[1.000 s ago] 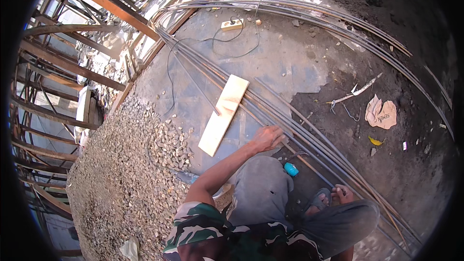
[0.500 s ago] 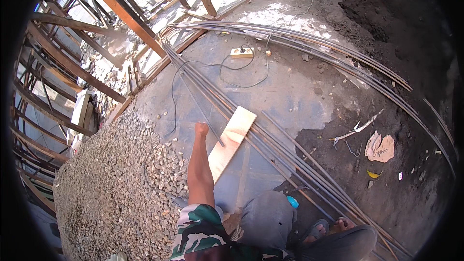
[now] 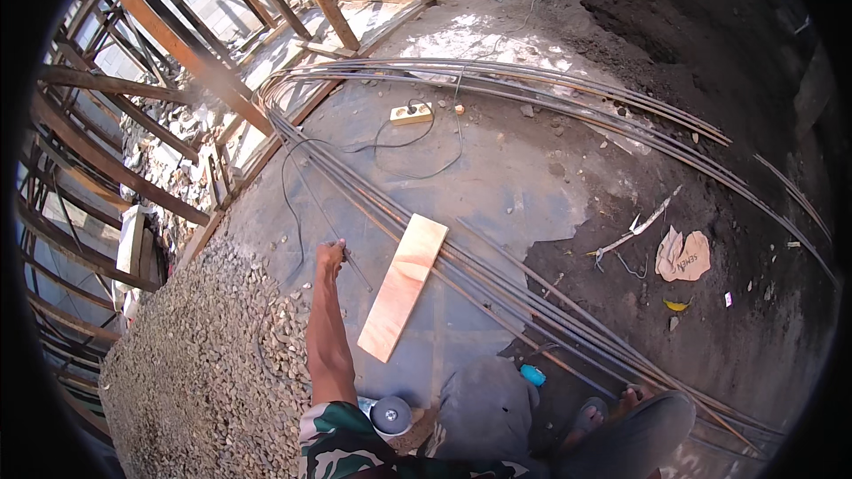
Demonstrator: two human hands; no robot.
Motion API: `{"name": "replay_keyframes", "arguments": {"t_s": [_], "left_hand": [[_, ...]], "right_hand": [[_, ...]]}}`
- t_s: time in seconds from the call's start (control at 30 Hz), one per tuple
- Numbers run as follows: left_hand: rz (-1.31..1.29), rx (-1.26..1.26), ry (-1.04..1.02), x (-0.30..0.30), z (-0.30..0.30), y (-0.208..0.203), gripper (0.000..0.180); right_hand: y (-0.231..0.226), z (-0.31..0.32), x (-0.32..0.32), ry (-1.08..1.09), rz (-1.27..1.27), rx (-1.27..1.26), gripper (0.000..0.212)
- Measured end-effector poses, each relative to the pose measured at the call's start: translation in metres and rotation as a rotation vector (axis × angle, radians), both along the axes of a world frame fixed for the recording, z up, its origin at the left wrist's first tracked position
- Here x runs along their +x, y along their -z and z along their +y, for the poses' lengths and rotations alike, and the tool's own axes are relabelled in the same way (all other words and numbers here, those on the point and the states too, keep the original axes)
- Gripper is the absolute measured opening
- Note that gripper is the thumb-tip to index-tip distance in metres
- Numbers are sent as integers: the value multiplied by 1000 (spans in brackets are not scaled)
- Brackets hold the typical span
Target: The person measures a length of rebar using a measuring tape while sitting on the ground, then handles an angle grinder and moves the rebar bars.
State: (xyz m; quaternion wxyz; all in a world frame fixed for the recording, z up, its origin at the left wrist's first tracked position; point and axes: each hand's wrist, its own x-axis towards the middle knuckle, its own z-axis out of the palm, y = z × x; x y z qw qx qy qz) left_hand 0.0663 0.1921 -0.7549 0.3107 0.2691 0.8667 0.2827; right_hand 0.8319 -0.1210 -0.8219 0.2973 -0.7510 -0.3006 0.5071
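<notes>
My left hand reaches forward past the gravel's edge, its fingers closed around a thin steel rod near that rod's loose end. The rod slants off the side of a long bundle of steel reinforcing bars on the ground. Lying across that bundle, right of my hand, is a pale wooden board. My right hand does not show. Beside my left sleeve, a grey round-topped object stands partly hidden.
Gravel spreads at the left below slanted wooden posts. A power strip with a dark cable lies ahead. Bent bars arc to the right. Torn brown paper and a turquoise object lie on the ground.
The view has shifted. My left hand, beside the rod before, now meets it with its fingers, and the rod's end lies farther from the board. The grey round-topped object has come into sight.
</notes>
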Motion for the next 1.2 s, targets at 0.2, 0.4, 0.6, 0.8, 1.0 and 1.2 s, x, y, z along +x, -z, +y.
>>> {"name": "replay_keyframes", "arguments": {"t_s": [0.2,0.4,0.6,0.8,1.0,1.2], "left_hand": [[-328,377,-117,29,27,-21,23],[-8,9,19,-14,-7,12,21],[-175,275,20,-28,-17,-16,23],[-97,65,-14,23,21,34,24],[-314,365,-42,20,26,26,28],[-105,200,-106,28,6,1,25]], "right_hand": [[-6,2,1,-24,-64,20,39],[-14,4,9,-33,-119,22,39],[-22,0,0,-25,-159,7,39],[-15,-23,-8,80,-136,-29,39],[7,-35,-34,19,-115,-63,39],[6,-24,-5,-13,-187,-57,39]]}}
